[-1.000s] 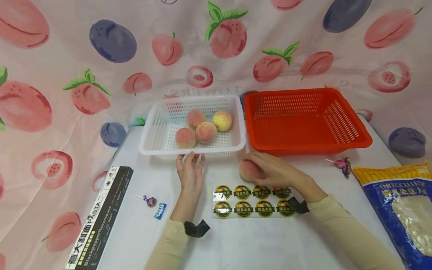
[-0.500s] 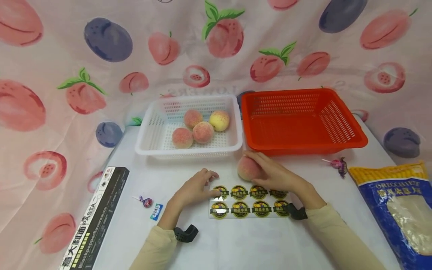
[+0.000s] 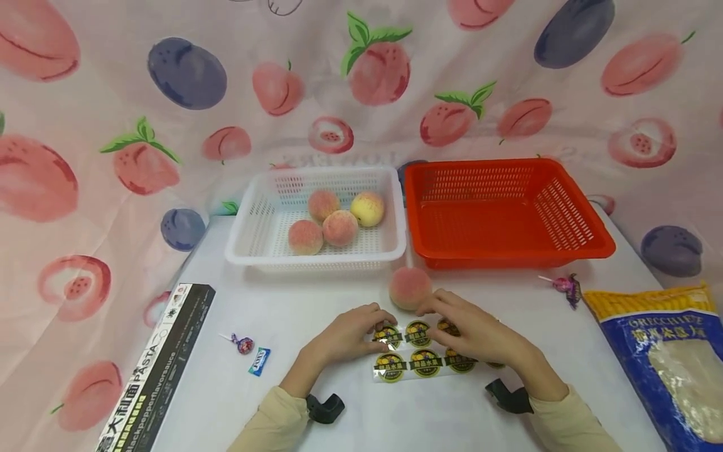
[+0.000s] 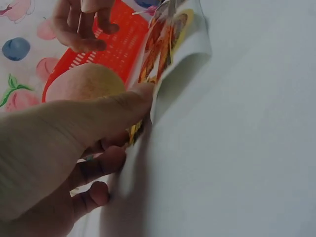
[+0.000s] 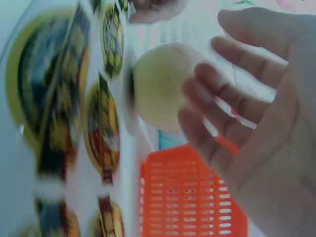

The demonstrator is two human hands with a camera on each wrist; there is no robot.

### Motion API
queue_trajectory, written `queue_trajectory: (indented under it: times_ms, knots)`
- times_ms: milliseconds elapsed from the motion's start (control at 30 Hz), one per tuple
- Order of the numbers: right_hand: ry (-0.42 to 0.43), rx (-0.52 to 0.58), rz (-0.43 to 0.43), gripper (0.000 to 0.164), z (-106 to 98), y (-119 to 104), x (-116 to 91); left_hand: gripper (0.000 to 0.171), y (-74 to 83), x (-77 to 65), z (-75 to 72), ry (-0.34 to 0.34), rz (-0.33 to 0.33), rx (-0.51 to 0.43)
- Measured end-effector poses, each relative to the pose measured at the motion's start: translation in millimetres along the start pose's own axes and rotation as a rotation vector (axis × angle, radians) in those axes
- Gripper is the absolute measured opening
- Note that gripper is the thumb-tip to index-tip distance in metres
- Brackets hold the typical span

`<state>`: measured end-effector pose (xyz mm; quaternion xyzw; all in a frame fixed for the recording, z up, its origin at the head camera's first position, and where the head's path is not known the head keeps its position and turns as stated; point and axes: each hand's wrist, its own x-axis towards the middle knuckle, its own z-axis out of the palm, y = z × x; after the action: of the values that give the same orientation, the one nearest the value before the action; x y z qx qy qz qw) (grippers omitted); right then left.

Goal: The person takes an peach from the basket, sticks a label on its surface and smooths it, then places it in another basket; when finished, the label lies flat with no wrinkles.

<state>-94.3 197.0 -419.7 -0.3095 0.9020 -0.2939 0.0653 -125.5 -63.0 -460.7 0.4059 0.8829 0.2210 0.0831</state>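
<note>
A sheet of round fruit stickers [image 3: 425, 363] lies before me, its near edge curling up in the left wrist view. My left hand [image 3: 350, 336] pinches the left end of the sheet between thumb and fingers, the thumb [image 4: 118, 106] on its upper side. Over the sheet's right part is my right hand [image 3: 474, 333], fingers apart and loosely bent, holding nothing. A pink peach [image 3: 410, 287] rests on the table just behind the sheet, close to the right fingertips. Seen from the right wrist, the peach [image 5: 160, 86] stands beyond the spread fingers.
Behind are a white basket [image 3: 316, 260] with several peaches and a red basket [image 3: 480, 229]. A pasta box [image 3: 164, 364], a lollipop [image 3: 244, 344] and a small blue-white packet [image 3: 260, 361] lie left. Another lollipop [image 3: 563, 285] and an orecchiette bag [image 3: 666, 358] lie right.
My left hand has come from the white basket's front to the sheet and taken its left end. My right hand has let go of the peach and moved nearer me. The sheet has shifted right.
</note>
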Motion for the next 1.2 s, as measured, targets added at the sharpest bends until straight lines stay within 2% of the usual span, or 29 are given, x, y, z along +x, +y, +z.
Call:
queue_trajectory:
  times_ms: [133, 267, 367, 533, 733, 867, 1033, 1200]
  knots:
    - [-0.1, 0.044, 0.026, 0.022, 7.3, 3.5, -0.7, 0.049, 0.9, 2.4, 7.7, 0.025, 0.009, -0.027]
    - [-0.158, 0.08, 0.019, 0.025, 16.8, 5.1, 3.2, 0.063, 0.1, 2.0, 8.1, 0.113, -0.046, -0.05]
    - [-0.166, 0.092, 0.011, 0.031, 24.2, 6.7, 8.3, 0.063, -0.9, 1.7, 6.9, 0.163, -0.062, -0.026]
    - [-0.163, 0.094, 0.019, 0.039, 29.0, 9.4, 13.1, 0.048, -4.8, 1.0, 8.0, 0.166, -0.017, -0.011]
    - [-0.171, 0.077, 0.059, 0.037, 31.2, 10.8, 11.9, 0.042, -9.7, 1.3, 17.8, 0.216, 0.081, -0.101]
    - [-0.148, 0.066, 0.086, 0.033, 35.0, 9.5, 9.4, 0.038, -10.7, 0.1, 25.7, 0.258, 0.109, -0.142]
    - [-0.079, 0.097, 0.091, 0.025, 41.7, 4.9, 10.1, 0.031, -10.0, 0.1, 28.9, 0.321, 0.125, -0.142]
    - [-0.04, 0.114, 0.041, 0.011, 45.7, 2.4, 11.2, 0.023, -9.9, 3.6, 29.5, 0.378, 0.18, -0.155]
